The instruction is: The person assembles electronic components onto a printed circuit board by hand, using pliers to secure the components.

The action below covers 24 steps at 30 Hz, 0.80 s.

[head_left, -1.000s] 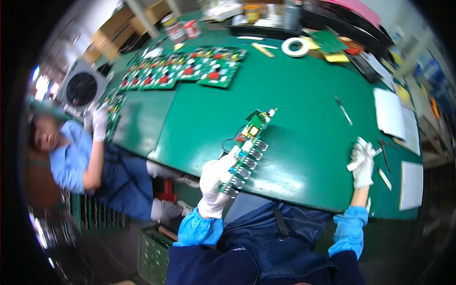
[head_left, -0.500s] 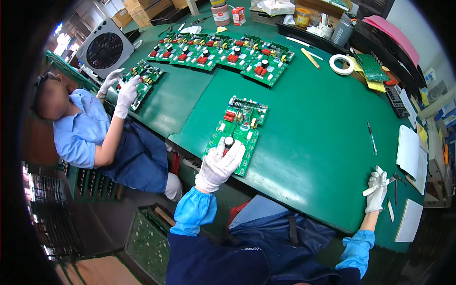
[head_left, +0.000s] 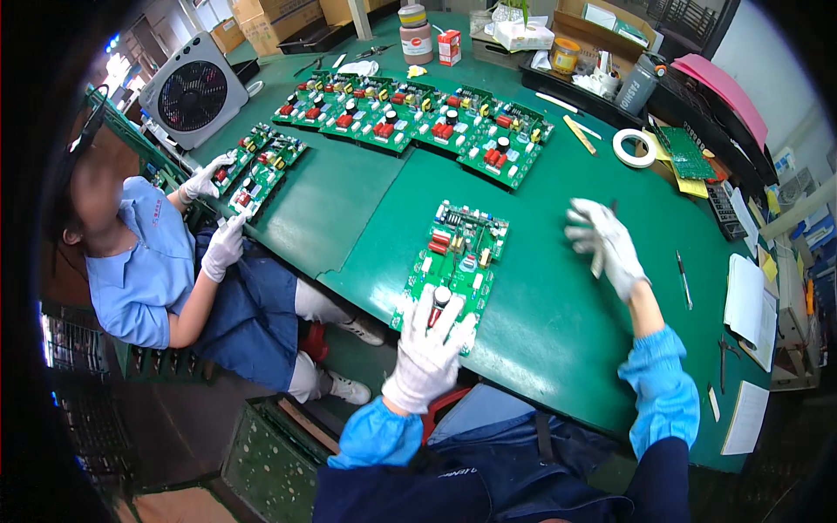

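Observation:
A green circuit board lies before me, carrying red parts and a round black-and-white capacitor. My white-gloved left hand rests on its near end with fingers spread around the capacitor. Farther right, my gloved right hand is over the table, apart from the board, its fingers partly blurred. A slim dark tip shows behind this hand and a beige end near its thumb, seemingly a thin object under the palm; its kind is hidden.
Several similar boards stand in a row at the back. At the left, a co-worker handles two boards beside a grey fan. To the right are a tape roll, a pen, pliers and papers.
My right hand has moved from beside the pliers leftward and away from me, toward the board. My left hand stays on the board. The co-worker's hands have drawn apart, and two boards show there.

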Motion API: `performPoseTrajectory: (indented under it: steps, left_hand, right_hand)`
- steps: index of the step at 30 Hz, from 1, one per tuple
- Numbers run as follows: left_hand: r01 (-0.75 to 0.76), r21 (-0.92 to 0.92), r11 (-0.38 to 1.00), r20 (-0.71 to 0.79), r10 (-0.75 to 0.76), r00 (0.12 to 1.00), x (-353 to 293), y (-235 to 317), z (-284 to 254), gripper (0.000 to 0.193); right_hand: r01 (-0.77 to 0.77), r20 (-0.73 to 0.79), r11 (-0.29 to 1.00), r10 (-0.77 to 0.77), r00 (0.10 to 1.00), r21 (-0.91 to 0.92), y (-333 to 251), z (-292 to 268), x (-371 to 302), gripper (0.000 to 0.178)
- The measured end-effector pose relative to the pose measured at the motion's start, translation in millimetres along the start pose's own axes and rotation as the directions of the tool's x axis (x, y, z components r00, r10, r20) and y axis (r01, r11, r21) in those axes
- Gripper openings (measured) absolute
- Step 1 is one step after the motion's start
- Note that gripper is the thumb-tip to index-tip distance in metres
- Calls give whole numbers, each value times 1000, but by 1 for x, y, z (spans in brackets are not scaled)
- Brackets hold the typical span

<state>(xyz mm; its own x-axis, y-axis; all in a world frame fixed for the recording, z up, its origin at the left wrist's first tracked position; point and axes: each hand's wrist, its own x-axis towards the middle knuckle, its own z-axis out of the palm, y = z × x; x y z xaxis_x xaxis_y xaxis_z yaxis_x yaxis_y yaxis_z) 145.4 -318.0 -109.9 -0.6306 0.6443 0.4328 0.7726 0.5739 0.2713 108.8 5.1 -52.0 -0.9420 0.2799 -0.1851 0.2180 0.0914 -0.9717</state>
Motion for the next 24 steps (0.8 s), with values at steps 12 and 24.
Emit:
performPoseTrajectory:
  steps: [12,24]
  left_hand:
    - [40,92,995,-72,-34,997,-12,21,34,37]
    - [-17,-139,990,-185,-9,983,0,53,22,26]
  right_hand:
    - [193,3,914,-206,979,-357,2,78,183,41]
    - [393,100,597,-462,881,-700,38,-69,10,48]
